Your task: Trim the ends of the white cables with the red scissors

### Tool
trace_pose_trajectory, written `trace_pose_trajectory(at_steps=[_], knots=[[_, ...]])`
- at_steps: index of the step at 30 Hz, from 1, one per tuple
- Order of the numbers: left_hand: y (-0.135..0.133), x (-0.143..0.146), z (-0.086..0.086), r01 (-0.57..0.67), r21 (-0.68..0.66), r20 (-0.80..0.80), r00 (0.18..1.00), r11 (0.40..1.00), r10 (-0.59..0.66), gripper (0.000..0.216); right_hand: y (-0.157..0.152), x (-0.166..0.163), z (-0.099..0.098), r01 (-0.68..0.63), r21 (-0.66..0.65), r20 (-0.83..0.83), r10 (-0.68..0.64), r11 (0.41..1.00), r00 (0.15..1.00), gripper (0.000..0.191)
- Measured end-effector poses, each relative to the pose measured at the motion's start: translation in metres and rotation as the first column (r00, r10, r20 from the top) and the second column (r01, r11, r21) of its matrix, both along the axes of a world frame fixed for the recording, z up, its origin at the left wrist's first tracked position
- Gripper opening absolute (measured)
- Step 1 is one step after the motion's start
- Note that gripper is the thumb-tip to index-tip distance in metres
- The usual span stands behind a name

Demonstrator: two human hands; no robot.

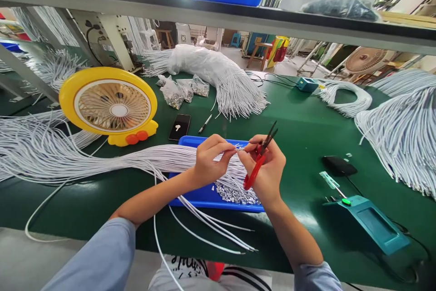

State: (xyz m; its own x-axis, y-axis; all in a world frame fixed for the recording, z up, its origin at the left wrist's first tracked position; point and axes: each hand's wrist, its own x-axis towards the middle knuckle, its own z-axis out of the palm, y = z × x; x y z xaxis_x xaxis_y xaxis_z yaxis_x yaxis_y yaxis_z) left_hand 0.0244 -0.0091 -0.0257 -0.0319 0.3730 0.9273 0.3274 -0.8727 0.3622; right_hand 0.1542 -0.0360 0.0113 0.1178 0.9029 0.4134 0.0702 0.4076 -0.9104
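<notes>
My left hand (211, 159) pinches the end of a thin white cord (235, 149) above a blue tray (207, 195). My right hand (267, 168) meets it from the right, fingertips pinched on the same cord end, with red-handled snips (256, 164) held in the palm, blades pointing up. A big bundle of white cords (85, 157) runs from the left across the tray, and small silver metal tips (236, 193) lie heaped in the tray under my hands. Several loose cords (211, 227) hang over the table's front edge.
A yellow desk fan (109, 105) stands at left, a black phone (180, 126) and a pen (205, 123) behind the tray. Bags of metal tips (180, 91) and a wrapped cord bundle (218, 75) lie farther back. A teal device (371, 220) sits at right beside more cords (402, 132).
</notes>
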Motion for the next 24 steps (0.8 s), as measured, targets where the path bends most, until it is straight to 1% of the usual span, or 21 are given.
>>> trace_pose_trajectory(at_steps=[3, 5, 7, 10, 13, 15, 17, 20, 22, 24], knots=[[-0.003, -0.001, 0.001, -0.03, 0.049, -0.035, 0.999, 0.998, 0.032, 0.009, -0.004, 0.0, 0.003, -0.053, -0.012, -0.049, 0.052, 0.999, 0.997, 0.029], [-0.005, -0.002, 0.003, -0.027, 0.055, -0.045, 0.999, 0.998, 0.03, 0.008, -0.007, 0.001, 0.005, -0.091, -0.016, -0.064, 0.089, 0.996, 0.994, 0.028], [-0.007, -0.002, 0.006, 0.024, 0.014, -0.045, 0.999, 1.0, -0.023, 0.006, -0.009, 0.003, 0.008, -0.116, -0.011, -0.047, 0.115, 0.993, 0.992, 0.027], [-0.008, -0.004, 0.01, 0.164, -0.129, -0.027, 0.985, 0.978, -0.169, 0.005, -0.009, 0.007, 0.01, -0.113, 0.027, 0.043, 0.112, 0.993, 0.993, 0.028], [-0.01, -0.007, 0.015, 0.276, -0.307, 0.08, 0.961, 0.911, -0.265, 0.009, -0.004, 0.015, 0.01, -0.071, 0.087, 0.134, 0.059, 0.994, 0.989, 0.023], [-0.011, -0.011, 0.019, 0.334, -0.408, 0.185, 0.942, 0.85, -0.281, 0.01, 0.001, 0.02, 0.009, -0.07, 0.1, 0.2, 0.049, 0.993, 0.979, 0.02], [-0.012, -0.015, 0.022, 0.397, -0.473, 0.285, 0.914, 0.787, -0.29, 0.012, 0.006, 0.022, 0.008, -0.096, 0.107, 0.296, 0.06, 0.99, 0.953, 0.023], [-0.013, -0.021, 0.027, 0.494, -0.489, 0.4, 0.859, 0.719, -0.319, 0.014, 0.01, 0.021, 0.005, -0.109, 0.169, 0.464, 0.018, 0.98, 0.885, 0.032], [-0.012, -0.023, 0.029, 0.532, -0.48, 0.439, 0.834, 0.698, -0.334, 0.015, 0.011, 0.019, 0.005, -0.115, 0.195, 0.55, -0.012, 0.974, 0.835, 0.034], [-0.012, -0.023, 0.03, 0.543, -0.484, 0.45, 0.827, 0.686, -0.336, 0.015, 0.011, 0.017, 0.004, -0.133, 0.182, 0.61, -0.006, 0.974, 0.792, 0.029]])
